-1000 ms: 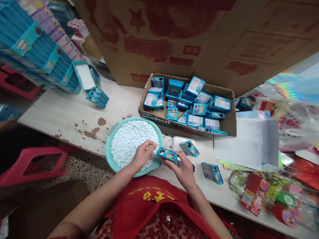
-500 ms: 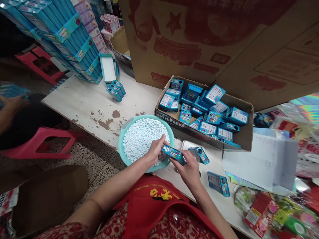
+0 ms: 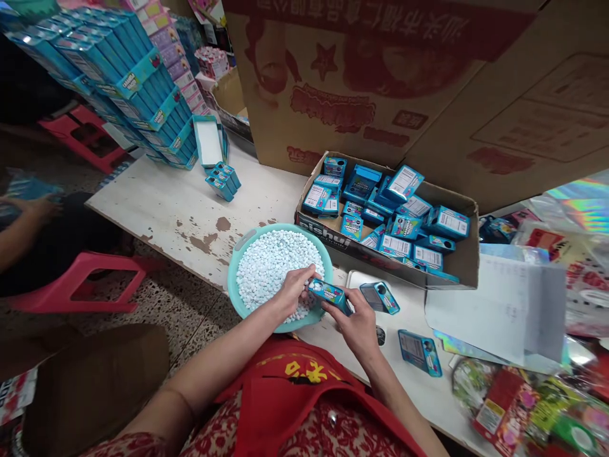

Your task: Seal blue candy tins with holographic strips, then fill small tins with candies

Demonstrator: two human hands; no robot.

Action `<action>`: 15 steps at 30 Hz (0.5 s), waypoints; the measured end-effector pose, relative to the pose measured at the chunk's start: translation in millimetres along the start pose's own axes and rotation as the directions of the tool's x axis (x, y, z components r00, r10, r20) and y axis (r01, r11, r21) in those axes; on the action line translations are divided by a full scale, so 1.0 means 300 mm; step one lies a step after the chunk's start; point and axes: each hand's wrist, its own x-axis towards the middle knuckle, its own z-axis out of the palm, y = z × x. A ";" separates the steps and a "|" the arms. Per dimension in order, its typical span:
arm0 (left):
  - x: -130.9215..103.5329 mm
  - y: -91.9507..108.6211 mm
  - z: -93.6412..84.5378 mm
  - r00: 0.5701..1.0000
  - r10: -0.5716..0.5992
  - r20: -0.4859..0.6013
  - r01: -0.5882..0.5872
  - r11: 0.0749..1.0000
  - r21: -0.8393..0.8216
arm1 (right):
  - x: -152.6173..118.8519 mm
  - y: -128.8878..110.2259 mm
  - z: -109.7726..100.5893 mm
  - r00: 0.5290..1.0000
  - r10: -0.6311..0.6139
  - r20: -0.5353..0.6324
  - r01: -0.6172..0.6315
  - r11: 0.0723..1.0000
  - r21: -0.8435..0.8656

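A small blue candy box (image 3: pixel 329 291) is held tilted over the right rim of a turquoise bowl (image 3: pixel 233 279). My right hand (image 3: pixel 356 319) is closed round its near right end. The fingers of my left hand (image 3: pixel 294 290) are curled against its other end, thumb raised; the fingertips are partly hidden. A few white pieces show at that end of the box. Small white candies (image 3: pixel 271 263) fill the bowl beneath my left hand. To the right of my right hand lie two flat blue boxes, one (image 3: pixel 379 298) behind and one (image 3: pixel 419 352) nearer me.
An open carton (image 3: pixel 328 236) of blue boxes stands behind the bowl, before a large cardboard box (image 3: pixel 352 101). Stacked blue packs (image 3: pixel 143 95) rise at the back left. White papers (image 3: pixel 495 304) and bagged sweets lie right. Another person's hand (image 3: pixel 35 209) shows left, by a pink stool (image 3: pixel 90 279).
The view has shifted slightly. Both hands stay at the candy box, which has barely moved. The other person's hand at the left has moved a little.
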 end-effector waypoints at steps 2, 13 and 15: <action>-0.004 0.002 -0.012 0.997 0.007 0.080 -0.010 0.999 0.039 | 0.005 -0.005 -0.006 1.000 0.009 -0.014 -0.009 1.000 0.015; -0.004 0.061 -0.066 0.996 0.081 0.046 -0.082 0.996 0.033 | 0.004 0.025 -0.035 0.982 0.188 0.004 -0.181 0.942 0.282; -0.036 0.091 -0.069 0.974 0.199 0.106 -0.220 0.944 0.246 | 0.010 0.027 -0.036 0.980 0.200 -0.008 -0.185 0.917 0.354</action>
